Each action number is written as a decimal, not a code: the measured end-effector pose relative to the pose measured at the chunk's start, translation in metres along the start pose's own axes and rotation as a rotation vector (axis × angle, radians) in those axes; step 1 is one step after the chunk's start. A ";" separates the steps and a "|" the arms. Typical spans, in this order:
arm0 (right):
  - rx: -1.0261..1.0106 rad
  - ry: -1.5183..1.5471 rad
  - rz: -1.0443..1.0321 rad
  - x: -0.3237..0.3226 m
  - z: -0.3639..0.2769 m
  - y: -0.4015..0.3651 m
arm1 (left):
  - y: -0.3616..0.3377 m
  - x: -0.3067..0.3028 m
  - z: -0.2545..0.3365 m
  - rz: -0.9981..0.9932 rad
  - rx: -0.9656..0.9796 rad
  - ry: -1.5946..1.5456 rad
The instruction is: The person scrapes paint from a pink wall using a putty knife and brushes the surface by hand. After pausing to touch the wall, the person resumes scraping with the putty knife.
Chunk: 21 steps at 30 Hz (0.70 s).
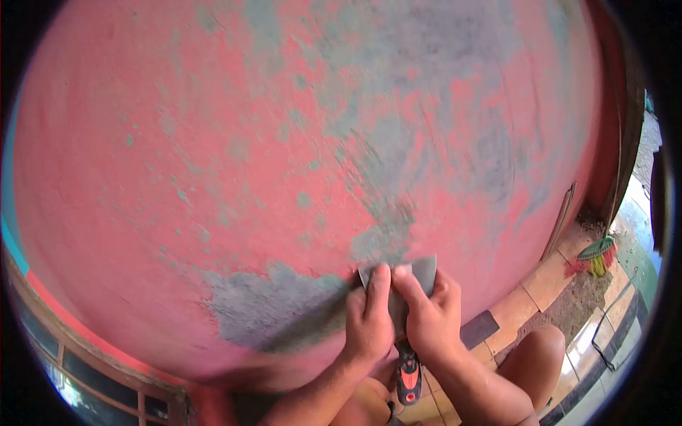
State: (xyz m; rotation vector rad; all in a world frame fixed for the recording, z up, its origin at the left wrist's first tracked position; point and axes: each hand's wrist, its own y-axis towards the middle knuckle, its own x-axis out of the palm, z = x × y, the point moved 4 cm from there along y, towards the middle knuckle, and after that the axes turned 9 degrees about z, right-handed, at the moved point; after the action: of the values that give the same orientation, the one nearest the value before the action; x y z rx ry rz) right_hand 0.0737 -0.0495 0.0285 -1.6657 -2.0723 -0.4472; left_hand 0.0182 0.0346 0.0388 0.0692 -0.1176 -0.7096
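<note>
Pressing against the wall (213, 142), which tool is it, and where does it sit? (Student)

A scraper (425, 273). Its flat grey blade lies against the red-painted surface, low and just right of centre in the head view, at the right-hand edge of a bare grey patch (277, 309) where the paint is gone. Its red-and-black handle (408, 380) hangs below the hands. (Legend)

How are the hands set? (Student)

The left hand (368, 319) is closed over the neck of the scraper, one finger laid straight up along the blade and the others curled. The right hand (431, 319) is closed in the same way just beside it, thumb and forefinger bearing on the blade. The two hands touch each other, and neither is open. (Legend)

What does the wall's surface show elsewhere? (Student)

Red paint over most of it. Above the blade, blotches of grey-green run up toward the top right. (Legend)

And around the hands? (Student)

A bare knee (540, 355) lies lower right, over a tiled floor (547, 280) with one dark tile (479, 329) near the right wrist. A broom (595, 255) with green, red and yellow bristles rests farther right, well apart from the hands. A window frame (85, 362) with glass panes shows at lower left, beneath the wall. (Legend)
</note>
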 end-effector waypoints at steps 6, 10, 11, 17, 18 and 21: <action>0.105 -0.071 -0.033 -0.001 -0.011 0.000 | 0.007 -0.001 0.001 -0.081 -0.006 -0.003; 0.051 0.012 0.010 0.001 -0.003 -0.006 | -0.001 -0.005 -0.004 -0.025 -0.050 -0.018; 0.040 -0.014 0.024 -0.004 0.006 -0.009 | -0.003 -0.006 -0.007 -0.009 -0.036 -0.013; 0.066 -0.036 -0.039 0.003 -0.006 -0.001 | 0.006 -0.001 0.010 -0.029 0.018 -0.061; 0.021 0.001 -0.023 0.006 -0.005 0.001 | 0.004 -0.002 0.007 -0.032 -0.013 -0.063; 0.055 -0.030 -0.005 0.000 -0.003 -0.004 | 0.003 -0.008 -0.012 -0.018 0.080 0.010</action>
State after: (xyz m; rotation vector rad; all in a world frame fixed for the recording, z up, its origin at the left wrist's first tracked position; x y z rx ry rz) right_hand 0.0700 -0.0523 0.0310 -1.6460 -2.0919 -0.3655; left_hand 0.0156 0.0421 0.0265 0.1509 -0.1360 -0.7220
